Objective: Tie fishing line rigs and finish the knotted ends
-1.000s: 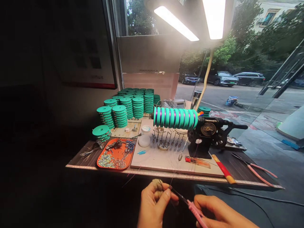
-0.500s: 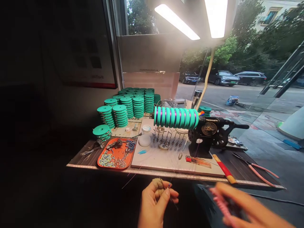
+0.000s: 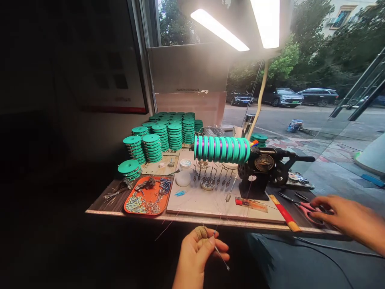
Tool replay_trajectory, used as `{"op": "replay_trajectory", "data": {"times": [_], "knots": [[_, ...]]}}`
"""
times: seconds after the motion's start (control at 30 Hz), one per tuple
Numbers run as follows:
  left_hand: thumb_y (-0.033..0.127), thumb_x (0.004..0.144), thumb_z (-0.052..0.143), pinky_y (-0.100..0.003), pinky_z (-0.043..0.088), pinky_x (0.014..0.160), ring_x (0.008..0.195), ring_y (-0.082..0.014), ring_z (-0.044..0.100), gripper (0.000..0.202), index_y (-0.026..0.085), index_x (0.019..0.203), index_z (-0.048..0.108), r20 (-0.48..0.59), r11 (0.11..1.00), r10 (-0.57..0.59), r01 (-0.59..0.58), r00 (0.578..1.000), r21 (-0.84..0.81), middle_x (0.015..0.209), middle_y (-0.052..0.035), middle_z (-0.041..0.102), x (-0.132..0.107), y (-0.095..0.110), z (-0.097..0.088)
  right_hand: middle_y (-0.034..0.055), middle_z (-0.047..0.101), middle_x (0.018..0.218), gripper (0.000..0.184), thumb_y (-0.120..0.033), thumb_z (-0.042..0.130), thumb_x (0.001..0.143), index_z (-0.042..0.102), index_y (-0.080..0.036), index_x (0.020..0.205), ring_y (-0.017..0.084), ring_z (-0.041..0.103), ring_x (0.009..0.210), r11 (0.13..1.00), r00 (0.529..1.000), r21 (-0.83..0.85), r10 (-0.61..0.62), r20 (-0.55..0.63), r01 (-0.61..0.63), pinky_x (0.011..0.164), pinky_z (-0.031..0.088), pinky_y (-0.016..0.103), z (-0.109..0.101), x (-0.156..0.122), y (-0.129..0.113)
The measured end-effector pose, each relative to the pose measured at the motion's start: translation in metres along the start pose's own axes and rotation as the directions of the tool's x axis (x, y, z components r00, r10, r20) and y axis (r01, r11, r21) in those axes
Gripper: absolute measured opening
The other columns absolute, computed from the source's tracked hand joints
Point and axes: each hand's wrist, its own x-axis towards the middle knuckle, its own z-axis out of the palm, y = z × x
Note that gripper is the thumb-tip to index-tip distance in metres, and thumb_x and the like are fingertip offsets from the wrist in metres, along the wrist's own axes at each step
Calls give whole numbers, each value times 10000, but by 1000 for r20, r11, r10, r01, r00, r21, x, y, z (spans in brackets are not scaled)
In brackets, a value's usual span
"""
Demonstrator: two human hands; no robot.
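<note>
My left hand (image 3: 200,249) is closed in a pinch below the table's front edge. From its fingertips a thin metal rod (image 3: 221,259) slants down to a small, widened tip. A small blue piece (image 3: 215,233) shows at the fingertips, with fine line near it. Tan wrapping (image 3: 199,231) covers one finger. Over the right end of the table, my right hand (image 3: 338,212) has its fingers curled on the pink handles of scissors (image 3: 307,209), whose blades point left. Beside these blades lies another metal tool tip (image 3: 301,196); the hand and scissors hide the rest.
An orange tray (image 3: 128,206) of small parts sits left of a pale board (image 3: 198,206). A black winding machine (image 3: 264,164) carries green spools (image 3: 222,149); more green spools (image 3: 152,148) stand stacked behind. A red-and-yellow stick (image 3: 284,212) lies near the front edge.
My right hand has moved up and right from the front edge onto the table, bringing the pink-handled tool there. The rod at my left hand now shows more clearly; that hand has barely moved.
</note>
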Motion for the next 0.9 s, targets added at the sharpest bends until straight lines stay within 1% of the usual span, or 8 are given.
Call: {"op": "replay_trajectory", "data": {"times": [0.03, 0.1, 0.2, 0.27, 0.37, 0.5, 0.7, 0.9], "knots": [[325, 605, 726, -262, 466, 553, 487, -173, 645, 275, 107, 698, 585, 1, 1000, -5, 5, 1000, 2, 574, -67, 694, 0, -1, 0, 58, 647, 542, 181, -389, 718, 498, 691, -220, 556, 145, 513, 438, 994, 935, 99, -71, 348, 39, 481, 312, 296, -5, -11, -19], [338, 599, 731, -257, 469, 550, 485, -169, 643, 291, 106, 696, 583, 9, 1000, -17, 17, 1000, 7, 572, -70, 694, 0, -1, 1, 56, 678, 730, 215, -424, 579, 700, 681, -236, 723, 195, 592, 669, 904, 806, 426, -282, 520, 41, 621, 404, 305, -7, -41, -64], [354, 574, 749, -254, 479, 540, 479, -161, 637, 315, 108, 684, 586, 21, 999, -48, 48, 999, -1, 558, -62, 689, -2, -1, 2, 42, 663, 801, 219, -412, 587, 718, 641, -210, 785, 208, 588, 799, 704, 720, 688, -382, 579, -179, 721, 434, 303, 7, -88, -129], [358, 559, 759, -256, 490, 536, 473, -150, 626, 319, 108, 668, 593, 27, 998, -56, 56, 998, -6, 545, -51, 681, -4, 1, 3, 7, 613, 626, 250, -420, 601, 714, 586, -176, 770, 153, 569, 597, 538, 605, 732, -437, 666, -418, 578, 443, 268, 22, -107, -157], [370, 565, 754, -251, 493, 530, 474, -148, 621, 316, 112, 661, 601, 31, 1000, -22, 22, 999, 21, 519, -44, 671, -7, 3, 3, -60, 471, 433, 309, -445, 615, 701, 496, -162, 664, 79, 434, 388, 378, 483, 673, -486, 729, -636, 413, 345, 207, 36, -115, -171], [388, 611, 720, -234, 480, 541, 515, -153, 628, 299, 110, 656, 618, 50, 982, 127, -132, 991, 134, 551, -60, 681, -6, 2, 2, -49, 494, 466, 297, -406, 638, 700, 498, -146, 677, 62, 436, 426, 308, 436, 622, -497, 750, -720, 435, 301, 184, 42, -111, -163], [321, 625, 730, -227, 475, 554, 507, -128, 620, 361, 145, 882, 548, 51, 990, 127, -129, 991, 57, 569, -30, 690, -4, -4, 2, -78, 426, 459, 284, -425, 585, 745, 467, -171, 703, 59, 380, 402, 277, 494, 647, -460, 738, -710, 424, 295, 189, 42, -120, -162], [376, 641, 692, -254, 457, 501, 443, -154, 610, 665, 167, 1157, 328, 222, 997, -14, -4, 975, 82, 545, -19, 675, -7, -13, -1, -28, 473, 642, 254, -418, 503, 792, 498, -175, 717, 116, 450, 592, 513, 823, 792, -253, 508, -331, 561, 372, 233, 39, -114, -164]]}}
